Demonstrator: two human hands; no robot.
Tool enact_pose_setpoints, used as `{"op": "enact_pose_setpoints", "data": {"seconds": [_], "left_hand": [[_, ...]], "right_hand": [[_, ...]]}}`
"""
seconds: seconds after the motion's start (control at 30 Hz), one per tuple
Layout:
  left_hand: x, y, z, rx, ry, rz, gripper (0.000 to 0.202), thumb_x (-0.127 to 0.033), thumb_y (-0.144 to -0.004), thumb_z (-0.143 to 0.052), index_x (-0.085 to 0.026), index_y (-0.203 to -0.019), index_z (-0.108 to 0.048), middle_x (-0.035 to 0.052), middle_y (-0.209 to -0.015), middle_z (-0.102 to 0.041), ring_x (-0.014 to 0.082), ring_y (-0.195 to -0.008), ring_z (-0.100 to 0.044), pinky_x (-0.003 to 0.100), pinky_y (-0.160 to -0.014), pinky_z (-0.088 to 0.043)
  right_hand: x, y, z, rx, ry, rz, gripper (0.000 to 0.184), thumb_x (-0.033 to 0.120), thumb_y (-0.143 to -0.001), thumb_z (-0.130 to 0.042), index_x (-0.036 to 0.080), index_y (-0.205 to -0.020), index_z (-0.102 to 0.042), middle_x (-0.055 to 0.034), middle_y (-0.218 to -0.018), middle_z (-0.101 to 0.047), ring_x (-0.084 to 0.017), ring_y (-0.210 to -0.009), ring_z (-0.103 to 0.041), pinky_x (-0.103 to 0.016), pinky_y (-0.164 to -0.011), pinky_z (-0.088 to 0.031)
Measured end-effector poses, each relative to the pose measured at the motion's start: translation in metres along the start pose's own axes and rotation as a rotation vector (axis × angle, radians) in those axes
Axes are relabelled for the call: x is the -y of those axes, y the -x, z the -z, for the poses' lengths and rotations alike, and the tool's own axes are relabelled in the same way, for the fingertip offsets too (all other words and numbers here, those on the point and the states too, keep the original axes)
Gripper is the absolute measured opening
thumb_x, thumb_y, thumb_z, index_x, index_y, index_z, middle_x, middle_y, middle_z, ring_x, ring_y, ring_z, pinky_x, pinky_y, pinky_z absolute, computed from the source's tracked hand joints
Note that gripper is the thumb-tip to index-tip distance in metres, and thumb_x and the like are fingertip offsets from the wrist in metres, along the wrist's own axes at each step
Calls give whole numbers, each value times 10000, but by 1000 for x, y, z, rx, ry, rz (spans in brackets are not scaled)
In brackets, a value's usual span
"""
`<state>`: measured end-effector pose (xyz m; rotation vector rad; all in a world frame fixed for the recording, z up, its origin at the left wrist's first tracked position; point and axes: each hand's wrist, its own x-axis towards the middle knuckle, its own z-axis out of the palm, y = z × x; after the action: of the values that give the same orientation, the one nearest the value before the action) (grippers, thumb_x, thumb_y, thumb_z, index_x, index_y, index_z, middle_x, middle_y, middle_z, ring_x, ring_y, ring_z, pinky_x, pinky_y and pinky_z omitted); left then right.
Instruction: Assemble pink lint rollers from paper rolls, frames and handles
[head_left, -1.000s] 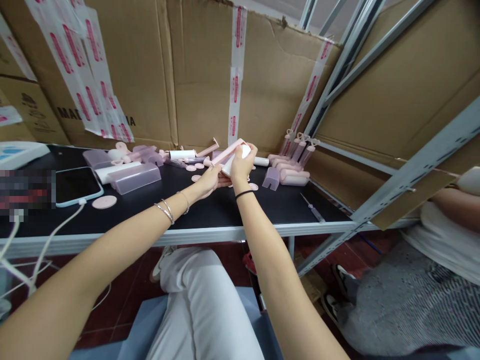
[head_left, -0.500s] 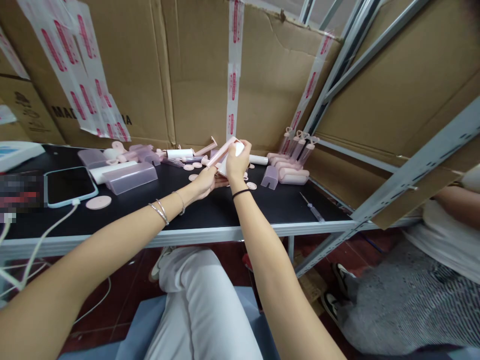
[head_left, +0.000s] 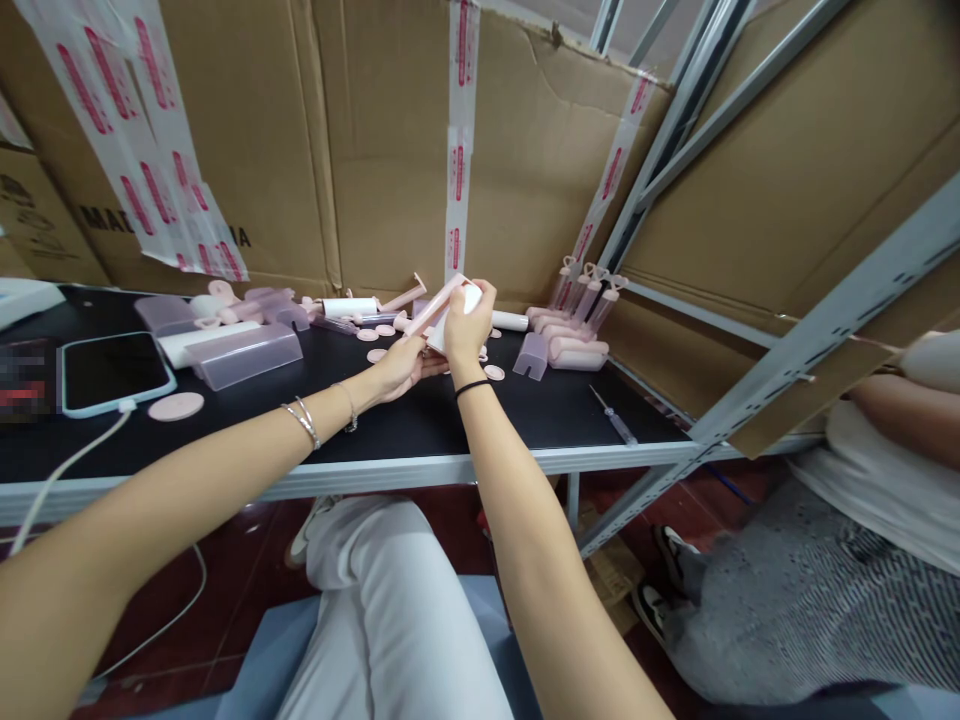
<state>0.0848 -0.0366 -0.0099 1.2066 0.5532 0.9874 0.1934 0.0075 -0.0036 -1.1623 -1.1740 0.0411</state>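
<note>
"Fingers first, left to right. What've we got on the left hand (head_left: 401, 368)?"

"Curled close, pinching the lower end of a long, pale pink plastic shell (head_left: 436, 308), tilted above the black tabletop (head_left: 420, 425). Exact fingertip contact, we can't tell."

"Right hand (head_left: 466, 325)?"

"Wrapped snugly round the upper part, thumb against a smooth, rounded white piece (head_left: 472, 297). Seated or loose? Hidden, we can't tell."

"Risks?"

"Uneven squeezing could pop that white piece out. If the left pinch slackens, the shell could twist and drop, scattering the flat, round, pale pink disc (head_left: 493, 373) or knocking the notched, translucent lilac cover (head_left: 531, 357) into the rounded pink-and-white pieces (head_left: 579, 352). Slim, clear-handled screwdriver (head_left: 621, 427) lies near the front edge; we'd say one bump sends it off."
</note>
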Motion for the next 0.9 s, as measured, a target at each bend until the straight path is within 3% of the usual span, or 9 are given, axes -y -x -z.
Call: {"op": "enact_pose_setpoints", "data": {"seconds": [0.13, 0.2, 0.3, 0.37, 0.43, 0.57, 0.7, 0.8, 0.9], "left_hand": [[4, -2, 1, 26, 10, -9, 464, -87, -851, -376, -230, -1282, -473, 2, -768, -700, 126, -751, -682, 339, -892, -526], [7, -1, 4, 32, 33, -22, 407, -156, -903, -373, -235, -1289, -472, 13, -820, -707, 133, -779, -684, 357, -911, -517], [9, 4, 11, 90, 63, -29, 360, -394, -964, -364, -214, -1239, -512, 62, -946, -707, 159, -870, -683, 373, -926, -508], [8, 6, 17, 120, 59, 3, 499, -568, -933, -326, -206, -1197, -545, 99, -1002, -699, 194, -907, -682, 397, -907, -516], [5, 6, 22, 65, 68, 5, 603, -655, -897, -272, -197, -1147, -575, 112, -990, -697, 212, -862, -685, 421, -857, -536], [2, 4, 29, -91, 63, -86, 504, -599, -908, -352, -189, -1081, -590, 82, -910, -695, 189, -750, -668, 408, -753, -564], [8, 6, 26, -62, -46, -51, 433, -547, -892, -459, -193, -1118, -564, 78, -836, -681, 209, -741, -671, 403, -724, -561], [11, 4, 25, -128, -157, -45, 468, -566, -905, -399, -203, -1169, -533, 101, -902, -679, 238, -795, -674, 417, -731, -556], [0, 2, 31, -262, -508, -115, 479, -521, -925, -365, -175, -1218, -521, 158, -1093, -652, 288, -985, -643, 458, -846, -522]], "right_hand": [[-1, 1, 0, -9, -42, 4, 480, 455, -935, -238, 207, -1345, -258, -164, -1202, -495, -283, -1163, -510, -512, -991, -390], [4, 3, 2, -30, -77, -36, 481, 460, -936, -251, 201, -1342, -271, -168, -1226, -489, -290, -1184, -504, -515, -1011, -377], [15, 8, 6, 11, -51, -80, 473, 441, -945, -230, 196, -1347, -274, -170, -1268, -477, -282, -1201, -508, -483, -1005, -393], [21, 13, 9, 67, -29, -93, 459, 424, -946, -231, 197, -1343, -276, -164, -1279, -480, -266, -1191, -520, -447, -981, -415], [24, 17, 11, 68, -65, -96, 431, 413, -937, -278, 194, -1307, -315, -146, -1248, -509, -241, -1151, -547, -405, -954, -435], [24, 25, 9, -16, -220, -89, 355, 407, -893, -411, 192, -1175, -421, -95, -1129, -574, -202, -1063, -584, -351, -923, -453], [25, 30, 5, -112, -287, -105, 346, 407, -888, -408, 190, -1158, -418, -103, -1174, -545, -197, -1135, -541, -351, -962, -431], [25, 32, 3, -124, -303, -107, 368, 418, -887, -393, 188, -1175, -396, -113, -1200, -517, -194, -1152, -526, -355, -986, -413], [22, 31, 0, -90, -355, -121, 390, 417, -864, -422, 189, -1178, -380, -111, -1188, -514, -189, -1119, -537, -353, -989, -412]]}}
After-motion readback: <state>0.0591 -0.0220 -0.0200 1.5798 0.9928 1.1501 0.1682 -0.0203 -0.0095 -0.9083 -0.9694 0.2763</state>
